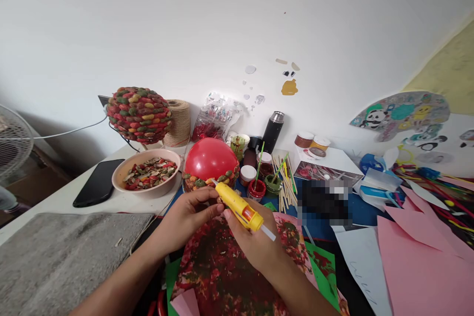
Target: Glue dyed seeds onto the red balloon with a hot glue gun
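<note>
My right hand [254, 237] is closed round a yellow glue gun [237, 205], a white glue stick jutting from its back end. The gun's nozzle points up and left, close to my left hand [194, 215]. That hand's thumb and fingers are pinched together beside the nozzle; what they hold, if anything, is too small to make out. Just behind both hands stands a red balloon [211, 158], its lower part ringed with painted pieces [224, 177] in red, green and orange. A pink bowl [116, 180] of similar coloured pieces [151, 173] lies to the left.
A finished-looking coloured ball [138, 114] and a twine spool [178, 123] stand at the back left. Open paint jars [256, 190] with brushes, wooden sticks [285, 185] and a black flask [273, 132] are behind. Paint-stained paper [222, 276] lies below my hands, pink sheets [418, 266] at right.
</note>
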Action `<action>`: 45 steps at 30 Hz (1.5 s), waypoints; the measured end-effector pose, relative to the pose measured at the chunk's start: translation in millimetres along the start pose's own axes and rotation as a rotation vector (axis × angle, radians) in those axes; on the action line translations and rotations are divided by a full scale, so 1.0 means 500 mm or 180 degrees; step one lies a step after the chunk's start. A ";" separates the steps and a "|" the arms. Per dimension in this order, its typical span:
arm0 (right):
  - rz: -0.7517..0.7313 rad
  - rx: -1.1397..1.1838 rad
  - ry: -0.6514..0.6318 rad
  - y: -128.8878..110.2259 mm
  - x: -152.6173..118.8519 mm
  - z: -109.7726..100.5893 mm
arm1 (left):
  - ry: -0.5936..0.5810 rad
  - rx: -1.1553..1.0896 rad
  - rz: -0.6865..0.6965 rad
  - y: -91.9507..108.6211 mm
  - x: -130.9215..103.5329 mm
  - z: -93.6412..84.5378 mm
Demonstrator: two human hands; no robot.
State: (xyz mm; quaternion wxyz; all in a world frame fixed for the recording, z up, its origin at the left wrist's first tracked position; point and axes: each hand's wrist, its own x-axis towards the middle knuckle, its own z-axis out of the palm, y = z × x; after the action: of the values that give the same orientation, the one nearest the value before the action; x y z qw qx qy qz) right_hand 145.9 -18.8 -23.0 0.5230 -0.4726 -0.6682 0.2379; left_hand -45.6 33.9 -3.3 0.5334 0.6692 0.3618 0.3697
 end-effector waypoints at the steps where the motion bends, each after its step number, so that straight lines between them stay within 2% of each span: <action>1: 0.0026 0.0074 0.0038 0.002 -0.001 0.000 | 0.0016 -0.0090 -0.0092 -0.001 -0.002 -0.001; 4: 0.0106 0.0201 0.0147 0.008 -0.004 -0.004 | 0.0105 -0.0335 -0.0296 -0.008 -0.006 -0.006; 8: 0.0576 0.0572 0.0152 0.007 -0.008 -0.010 | 0.0173 -0.0829 -0.0136 -0.016 -0.008 -0.010; 12: 0.0961 0.1131 0.0116 0.000 -0.007 -0.013 | -0.0222 -0.1104 0.0016 -0.014 -0.013 -0.007; 15: 0.1168 0.1293 0.0088 -0.004 -0.004 -0.015 | -0.0519 -0.0951 0.0003 -0.010 -0.021 -0.001; 20: 0.1329 0.1459 0.0076 0.000 0.000 -0.015 | -0.0626 -0.0350 0.0094 -0.014 -0.029 0.005; 28: 0.1282 0.1651 0.0052 -0.006 0.005 -0.016 | -0.0976 0.0199 0.0075 -0.008 -0.034 0.008; 33: 0.1343 0.1784 0.0220 -0.010 0.009 -0.013 | -0.1472 0.0278 0.0252 -0.011 -0.037 0.014; 38: 0.1430 0.1715 0.0459 -0.003 0.016 -0.017 | -0.1868 0.0404 0.0148 -0.022 -0.041 0.008; 41: 0.1380 0.1554 0.0574 0.000 0.018 -0.024 | -0.1644 0.0059 0.0039 -0.015 -0.040 0.001; 45: 0.1292 0.1367 0.0466 -0.001 0.010 -0.023 | -0.0988 -0.1074 -0.0076 -0.008 -0.029 -0.012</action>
State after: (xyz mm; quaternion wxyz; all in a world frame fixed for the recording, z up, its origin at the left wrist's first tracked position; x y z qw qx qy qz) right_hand 156.4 -16.6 -16.0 0.5996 -0.4909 -0.4550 0.4387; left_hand -58.1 24.3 -7.6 0.6915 0.6150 0.2163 0.3112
